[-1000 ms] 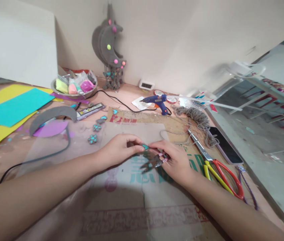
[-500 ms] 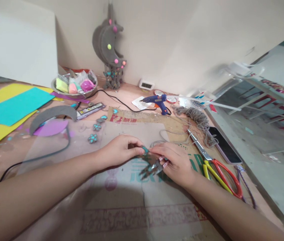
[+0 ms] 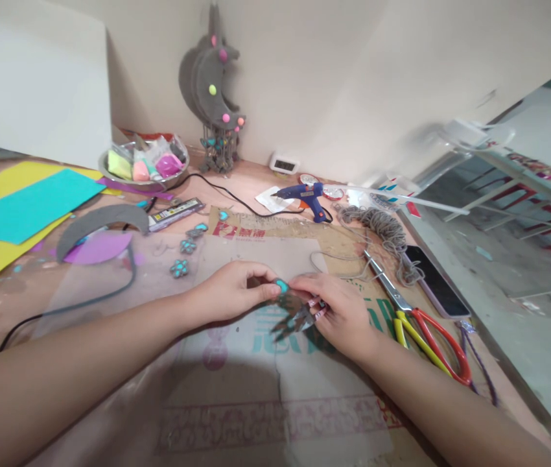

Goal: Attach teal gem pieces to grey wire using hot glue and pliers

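Note:
Between the thumb and fingers of my left hand point(image 3: 239, 292) is a small turquoise piece point(image 3: 282, 285) with a dark edge, its blue face turned up. My right hand point(image 3: 341, 308) has its thumb and index fingertip closed at the right edge of that piece. Tucked in the same right hand is a small pair of scissors point(image 3: 304, 318) with pinkish handles, its blades pointing down and left, partly hidden by the fingers. Left of the hands lie several turquoise flower pieces point(image 3: 179, 268) with grey outlines. A loose turquoise heart point(image 3: 223, 215) rests on the cardboard farther back.
A blue glue gun point(image 3: 307, 192) stands at the back, near a heap of grey cord point(image 3: 382, 227). Large red-and-yellow scissors point(image 3: 416, 318) and a phone point(image 3: 435, 282) lie at right. Behind are a bowl point(image 3: 146, 181) of clay packs and a grey moon ornament point(image 3: 207, 84).
The turquoise piece has turned so that its blue face shows more. My right fingertips have shifted slightly at its edge, and the small scissors have tilted a little.

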Available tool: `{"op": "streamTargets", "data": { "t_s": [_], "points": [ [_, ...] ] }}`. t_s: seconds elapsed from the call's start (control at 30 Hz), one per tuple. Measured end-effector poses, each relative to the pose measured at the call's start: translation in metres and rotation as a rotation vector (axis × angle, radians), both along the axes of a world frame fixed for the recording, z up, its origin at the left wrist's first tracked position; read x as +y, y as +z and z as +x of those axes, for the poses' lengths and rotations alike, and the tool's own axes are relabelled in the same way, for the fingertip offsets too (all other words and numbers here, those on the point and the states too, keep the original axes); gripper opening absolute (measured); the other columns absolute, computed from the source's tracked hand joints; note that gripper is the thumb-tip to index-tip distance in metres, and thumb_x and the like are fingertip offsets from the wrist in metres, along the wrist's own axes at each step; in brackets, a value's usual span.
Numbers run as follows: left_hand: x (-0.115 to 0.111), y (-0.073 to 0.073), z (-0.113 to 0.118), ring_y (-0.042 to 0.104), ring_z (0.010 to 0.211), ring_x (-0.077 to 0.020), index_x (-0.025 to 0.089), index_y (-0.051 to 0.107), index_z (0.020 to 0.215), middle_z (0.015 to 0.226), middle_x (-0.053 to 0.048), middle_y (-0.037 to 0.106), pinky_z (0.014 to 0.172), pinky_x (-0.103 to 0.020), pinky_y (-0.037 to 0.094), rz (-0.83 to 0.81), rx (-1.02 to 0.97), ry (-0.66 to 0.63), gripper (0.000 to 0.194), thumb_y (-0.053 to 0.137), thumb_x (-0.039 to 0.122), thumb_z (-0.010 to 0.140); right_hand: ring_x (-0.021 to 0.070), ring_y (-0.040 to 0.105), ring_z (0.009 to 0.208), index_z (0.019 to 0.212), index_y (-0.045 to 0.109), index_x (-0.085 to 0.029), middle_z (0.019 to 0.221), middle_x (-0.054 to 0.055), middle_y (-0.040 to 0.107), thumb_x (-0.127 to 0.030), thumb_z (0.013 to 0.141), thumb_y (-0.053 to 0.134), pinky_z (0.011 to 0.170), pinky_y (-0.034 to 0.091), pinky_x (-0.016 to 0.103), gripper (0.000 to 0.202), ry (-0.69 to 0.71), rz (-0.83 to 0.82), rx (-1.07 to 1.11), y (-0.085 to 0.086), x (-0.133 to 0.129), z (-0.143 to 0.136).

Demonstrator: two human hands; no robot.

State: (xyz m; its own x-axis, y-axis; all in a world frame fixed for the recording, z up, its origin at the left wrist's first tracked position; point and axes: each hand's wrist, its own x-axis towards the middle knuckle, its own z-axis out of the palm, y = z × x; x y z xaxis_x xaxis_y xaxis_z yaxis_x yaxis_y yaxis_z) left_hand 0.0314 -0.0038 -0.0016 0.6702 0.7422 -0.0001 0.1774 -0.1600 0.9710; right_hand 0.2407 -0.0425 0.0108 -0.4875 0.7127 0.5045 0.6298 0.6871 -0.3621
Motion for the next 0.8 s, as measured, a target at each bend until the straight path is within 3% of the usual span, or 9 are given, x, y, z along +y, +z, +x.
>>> {"op": "streamTargets", "data": {
  "t_s": [0.33,0.53,0.7,0.8],
  "points": [
    [0.0,0.002,0.0,0.058,0.074,-0.0142,0.015,0.065,0.085,0.08,-0.002,0.067,0.072,-0.024,0.045,0.087,0.036,-0.003,0.023,0.052,0.033,0.084,0.0134,0.065,0.073,0.091,0.062,-0.02,0.08,0.004,0.07,-0.017,0.083,0.057,0.068,0.049,0.025,0.01,0.024,0.0,0.013,-0.001,0.001,-0.001],
    [-0.001,0.0,0.001,0.058,0.076,-0.0143,0.015,0.064,0.089,0.083,-0.003,0.067,0.07,-0.023,0.045,-0.022,-0.011,0.054,0.022,0.053,0.032,0.083,0.0132,0.062,0.071,0.091,0.058,-0.021,0.08,0.003,0.067,-0.018,0.084,0.056,0.067,0.047,0.025,0.008,0.019,-0.033,-0.03,-0.003,-0.001,0.0],
    [-0.001,-0.002,0.001,0.057,0.074,-0.013,0.014,0.061,0.087,0.079,-0.002,0.064,0.071,-0.024,0.045,-0.057,-0.086,0.055,0.017,0.051,0.029,0.085,0.0176,0.056,0.077,0.109,0.053,-0.02,0.096,0.008,0.055,-0.041,0.079,0.062,0.062,0.047,0.029,0.038,-0.047,-0.066,0.04,0.005,-0.001,0.003],
    [-0.001,-0.002,0.001,0.057,0.074,-0.0125,0.014,0.059,0.086,0.078,-0.002,0.063,0.071,-0.024,0.045,-0.063,-0.122,0.044,0.014,0.05,0.026,0.086,0.0194,0.054,0.081,0.109,0.053,-0.019,0.093,0.008,0.054,-0.042,0.089,0.045,0.067,0.046,0.033,0.031,-0.074,-0.084,0.075,0.01,0.004,0.006]
  ]
}}
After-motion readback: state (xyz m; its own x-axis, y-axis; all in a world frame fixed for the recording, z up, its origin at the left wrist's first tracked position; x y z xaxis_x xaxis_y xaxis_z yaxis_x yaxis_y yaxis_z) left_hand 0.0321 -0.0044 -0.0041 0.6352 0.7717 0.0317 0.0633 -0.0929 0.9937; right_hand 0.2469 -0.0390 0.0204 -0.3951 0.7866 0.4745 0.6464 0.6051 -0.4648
